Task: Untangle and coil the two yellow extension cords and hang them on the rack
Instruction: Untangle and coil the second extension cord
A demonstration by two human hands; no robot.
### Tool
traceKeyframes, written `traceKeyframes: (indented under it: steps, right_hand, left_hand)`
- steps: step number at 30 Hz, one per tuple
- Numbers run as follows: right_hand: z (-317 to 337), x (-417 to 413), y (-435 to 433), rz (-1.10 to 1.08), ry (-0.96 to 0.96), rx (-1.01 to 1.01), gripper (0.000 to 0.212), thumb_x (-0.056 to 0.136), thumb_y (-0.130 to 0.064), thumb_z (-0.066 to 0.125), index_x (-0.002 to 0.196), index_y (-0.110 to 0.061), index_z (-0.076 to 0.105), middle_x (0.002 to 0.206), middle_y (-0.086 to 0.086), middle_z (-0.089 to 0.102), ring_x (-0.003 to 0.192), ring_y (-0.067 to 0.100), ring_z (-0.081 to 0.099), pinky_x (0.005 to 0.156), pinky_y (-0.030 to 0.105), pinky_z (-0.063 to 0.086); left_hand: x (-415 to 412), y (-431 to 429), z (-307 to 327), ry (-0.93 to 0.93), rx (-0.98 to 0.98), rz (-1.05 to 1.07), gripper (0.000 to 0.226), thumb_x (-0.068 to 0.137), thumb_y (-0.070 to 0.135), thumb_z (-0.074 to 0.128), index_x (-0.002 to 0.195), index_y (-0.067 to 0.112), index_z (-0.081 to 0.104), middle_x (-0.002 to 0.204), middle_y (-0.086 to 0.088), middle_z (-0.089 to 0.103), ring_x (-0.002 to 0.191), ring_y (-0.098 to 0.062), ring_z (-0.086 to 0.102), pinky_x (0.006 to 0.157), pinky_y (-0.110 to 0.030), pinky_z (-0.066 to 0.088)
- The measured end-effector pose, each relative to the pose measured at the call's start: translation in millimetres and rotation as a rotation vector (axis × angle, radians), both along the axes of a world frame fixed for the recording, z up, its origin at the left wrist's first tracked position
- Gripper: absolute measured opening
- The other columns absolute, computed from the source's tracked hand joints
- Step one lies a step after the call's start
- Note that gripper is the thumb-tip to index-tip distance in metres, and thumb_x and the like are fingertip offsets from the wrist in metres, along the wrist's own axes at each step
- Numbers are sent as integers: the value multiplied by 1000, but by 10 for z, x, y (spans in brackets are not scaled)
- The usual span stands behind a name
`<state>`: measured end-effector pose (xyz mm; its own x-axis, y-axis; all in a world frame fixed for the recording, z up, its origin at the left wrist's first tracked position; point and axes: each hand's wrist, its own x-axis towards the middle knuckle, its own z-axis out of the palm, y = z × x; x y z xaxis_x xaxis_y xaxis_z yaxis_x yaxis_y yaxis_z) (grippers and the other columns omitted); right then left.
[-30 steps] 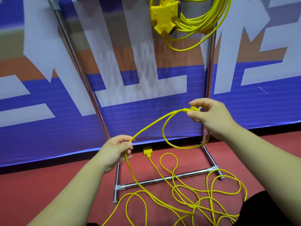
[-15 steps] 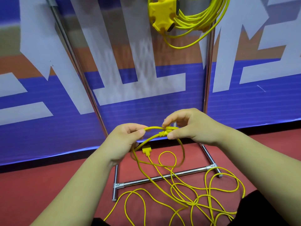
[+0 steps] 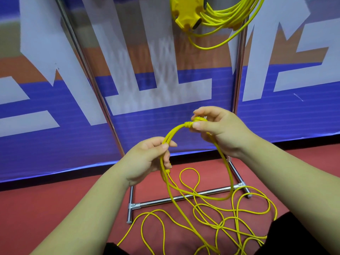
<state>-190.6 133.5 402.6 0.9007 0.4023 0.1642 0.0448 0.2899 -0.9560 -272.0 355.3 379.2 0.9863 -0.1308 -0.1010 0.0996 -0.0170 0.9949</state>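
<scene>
Roughly halfway: one coiled cord [image 3: 220,17] already up on the rack [image 3: 239,70], second cord [image 3: 211,208] mostly sprawled on the floor [image 3: 55,208], left hand [image 3: 147,159] and right hand [image 3: 219,129] each with a closed grip pinching its first loops.

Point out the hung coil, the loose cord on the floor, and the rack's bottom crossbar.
hung coil [image 3: 226,17], head view, on its bundled strands.
loose cord [image 3: 237,216], head view, on a floor loop.
bottom crossbar [image 3: 156,201], head view, on its bare left stretch.

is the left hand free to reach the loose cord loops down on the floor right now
Probably not: the left hand is pinched on the cord it shares with the right hand. The floor loops lie unobstructed below.
</scene>
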Motion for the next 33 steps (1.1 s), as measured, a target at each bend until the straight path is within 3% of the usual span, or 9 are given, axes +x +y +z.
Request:
traceKeyframes:
  steps: [3, 5, 9, 15, 18, 21, 26, 30, 33]
  right_hand:
    - [-7, 95, -79, -87, 60, 30, 26, 85, 4, 71, 102, -15, 68, 85, 2, 73, 76, 22, 74, 60, 27, 40]
    - [-50, 125, -108, -109, 68, -2, 26, 84, 3, 72, 101, -16, 68, 85, 2, 73, 76, 23, 74, 60, 28, 40]
    - [-139, 161, -113, -114, 86, -86, 27, 83, 1, 75, 102, -17, 70, 89, 3, 75, 81, 25, 75, 61, 27, 44]
    - [-272, 171, -101, -109, 96, -157, 26, 86, -3, 75, 108, -13, 68, 100, 12, 75, 89, 29, 74, 72, 32, 56]
    - [-352, 177, -78, -129, 105, -194, 26, 87, -8, 75, 111, -14, 66, 105, 14, 75, 92, 29, 75, 84, 40, 60]
    - [-375, 184, -46, -122, 110, -191, 26, 89, -11, 74, 112, -14, 64, 106, 17, 74, 93, 31, 75, 90, 45, 59]
    - [-440, 185, 28, -166, 44, -324, 22, 87, -21, 77, 107, -21, 67, 107, 10, 74, 99, 22, 73, 93, 43, 57]
    - [-483, 27, 110, -378, -77, -572, 25, 80, -40, 81, 96, -27, 67, 101, -10, 65, 91, 9, 60, 72, 27, 44]
    - [-578, -239, 257, -113, -164, -522, 19, 81, -26, 81, 79, -17, 64, 73, -5, 68, 67, 9, 58, 66, 29, 44]
  left_hand:
    - [24, 78, -55, 11, 69, 2, 17, 100, 10, 56, 113, 6, 67, 71, -4, 53, 66, -19, 57, 84, -45, 55]
    - [57, 111, -64, 6, 108, 75, 19, 102, 8, 52, 112, 6, 69, 69, -2, 50, 58, -14, 50, 73, -39, 56]
    - [101, 157, -57, 5, 114, 161, 23, 105, 12, 47, 108, 3, 69, 64, 1, 43, 48, -9, 30, 49, -22, 29]
    - [65, 122, 3, 149, -44, 156, 25, 107, 20, 43, 96, 9, 62, 61, 2, 28, 47, -7, 23, 44, -18, 22]
    - [55, 72, 32, 68, -31, 197, 20, 106, 17, 44, 112, 13, 62, 64, 2, 32, 47, -6, 24, 42, -17, 19]
    - [39, 92, 79, -35, 7, 217, 33, 106, 14, 46, 131, 27, 61, 66, 1, 40, 49, -8, 25, 44, -20, 20]
    - [-42, 92, 154, -63, -103, 108, 32, 106, 8, 41, 124, 18, 66, 66, 1, 34, 47, -7, 22, 44, -19, 18]
    - [-42, 91, 190, -81, -214, 193, 30, 106, 9, 39, 114, 19, 67, 65, 2, 29, 47, -6, 21, 43, -17, 19]
    - [-31, 120, 229, -108, -360, 302, 25, 106, 12, 39, 110, 18, 64, 62, 3, 27, 47, -7, 25, 43, -17, 23]
